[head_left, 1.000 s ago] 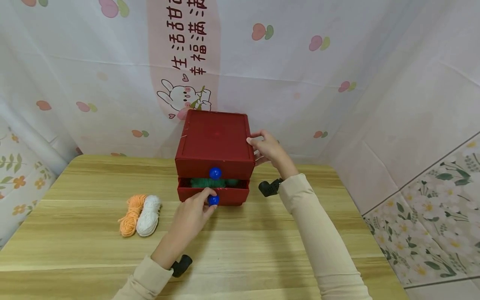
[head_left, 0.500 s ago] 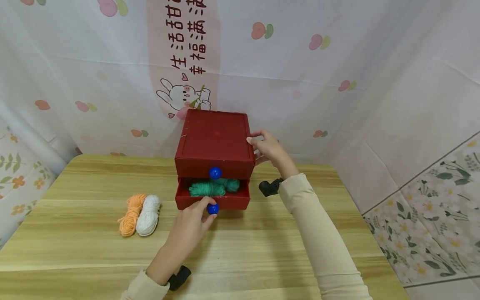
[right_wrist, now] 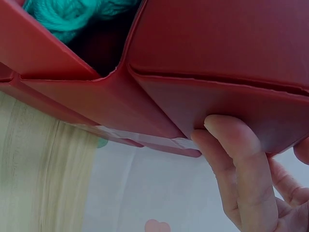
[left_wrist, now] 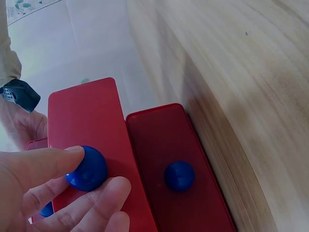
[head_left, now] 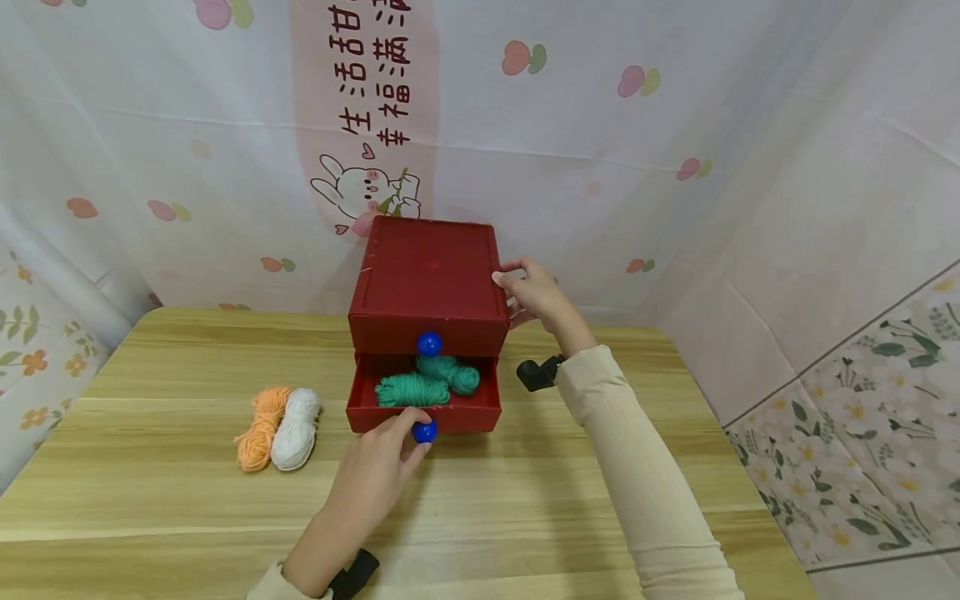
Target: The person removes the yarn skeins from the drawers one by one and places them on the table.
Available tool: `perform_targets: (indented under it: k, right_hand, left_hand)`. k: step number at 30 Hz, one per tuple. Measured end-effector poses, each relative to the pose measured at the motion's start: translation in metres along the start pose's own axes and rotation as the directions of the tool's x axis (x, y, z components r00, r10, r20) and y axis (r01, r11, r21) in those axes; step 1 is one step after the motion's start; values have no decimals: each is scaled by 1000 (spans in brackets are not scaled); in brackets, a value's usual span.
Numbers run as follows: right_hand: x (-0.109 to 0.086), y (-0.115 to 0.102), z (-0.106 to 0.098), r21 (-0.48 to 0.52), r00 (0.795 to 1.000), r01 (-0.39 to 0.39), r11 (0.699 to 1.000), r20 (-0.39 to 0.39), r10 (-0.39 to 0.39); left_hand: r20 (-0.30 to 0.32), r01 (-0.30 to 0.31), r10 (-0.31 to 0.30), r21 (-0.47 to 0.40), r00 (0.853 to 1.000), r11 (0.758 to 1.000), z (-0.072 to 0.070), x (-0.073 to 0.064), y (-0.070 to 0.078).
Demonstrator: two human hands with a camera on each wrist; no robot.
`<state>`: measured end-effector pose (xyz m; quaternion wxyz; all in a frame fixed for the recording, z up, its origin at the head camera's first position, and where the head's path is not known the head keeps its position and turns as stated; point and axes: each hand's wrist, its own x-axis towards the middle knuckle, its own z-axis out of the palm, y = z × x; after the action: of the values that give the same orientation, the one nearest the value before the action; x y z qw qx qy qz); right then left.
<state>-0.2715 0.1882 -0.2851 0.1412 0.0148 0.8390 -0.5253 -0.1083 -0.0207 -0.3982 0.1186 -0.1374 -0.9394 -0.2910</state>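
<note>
A red drawer cabinet (head_left: 431, 271) stands at the back of the table. Its middle drawer (head_left: 480, 415) is pulled out, with two green yarn skeins (head_left: 412, 390) inside. My left hand (head_left: 375, 467) pinches this drawer's blue knob (left_wrist: 87, 169) between thumb and fingers. Above it is the closed top drawer with its own blue knob (head_left: 430, 343). Below, the bottom drawer (left_wrist: 159, 140) is closed, and the pulled-out one hides it in the head view. My right hand (head_left: 536, 292) rests on the cabinet's right side, fingertips against the wall near the top edge.
Left of the cabinet, an orange yarn skein (head_left: 262, 429) and a white yarn skein (head_left: 296, 429) lie side by side on the wooden table (head_left: 480, 525). A printed curtain (head_left: 585, 183) hangs right behind the cabinet. Black wrist cameras (head_left: 537, 375) sit on both wrists.
My left hand has drawn the middle drawer further out towards me, and more of the green yarn skeins shows. The right hand has stayed in place against the cabinet.
</note>
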Motion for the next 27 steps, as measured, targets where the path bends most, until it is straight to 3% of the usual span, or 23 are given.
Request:
perform_targets:
  k: [7, 16, 27]
  right_hand:
    - [1, 0, 0, -3, 1000, -3, 1000, -4, 3]
    - [-2, -2, 0, -11, 1000, -2, 1000, -4, 2]
    - [-1, -2, 1, -11, 1000, -12, 1000, -6, 12]
  left_hand:
    - [2, -18, 18, 7, 1000, 1000, -4, -7, 3]
    - [53, 2, -1, -26, 999, 1000, -8, -19, 7]
    - [111, 16, -17, 5, 994, 1000, -15, -28, 11]
